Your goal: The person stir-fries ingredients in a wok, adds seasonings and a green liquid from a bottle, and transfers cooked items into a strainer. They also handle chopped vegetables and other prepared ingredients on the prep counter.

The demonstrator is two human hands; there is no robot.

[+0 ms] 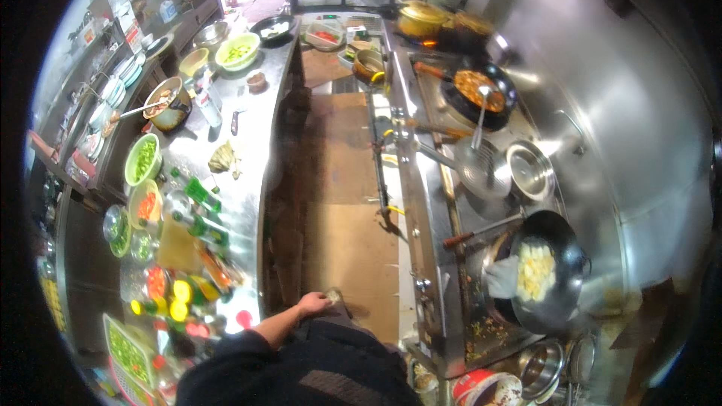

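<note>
My left hand (313, 304) is held low in front of my body, over the aisle between the counter and the stove. Its fingers look curled against a small pale thing (333, 296), too blurred to name. My right hand is out of the picture. To the right, a black wok (573, 302) sits on the near burner with pale yellow and white chunks of food (535, 272) in it. A greyish-white cloth (502, 278) lies over the wok's left rim. Left of the wok, a utensil with a wooden handle (460, 240) rests across the stove top.
Farther along the stove are a strainer (481, 171), a steel pot (531, 171) and a wok of reddish-brown food (478, 89) with a ladle. The left counter holds bowls of cut vegetables (143, 159), green bottles (199, 194), a knife (235, 122) and a pot (168, 105). Cardboard (350, 244) covers the floor.
</note>
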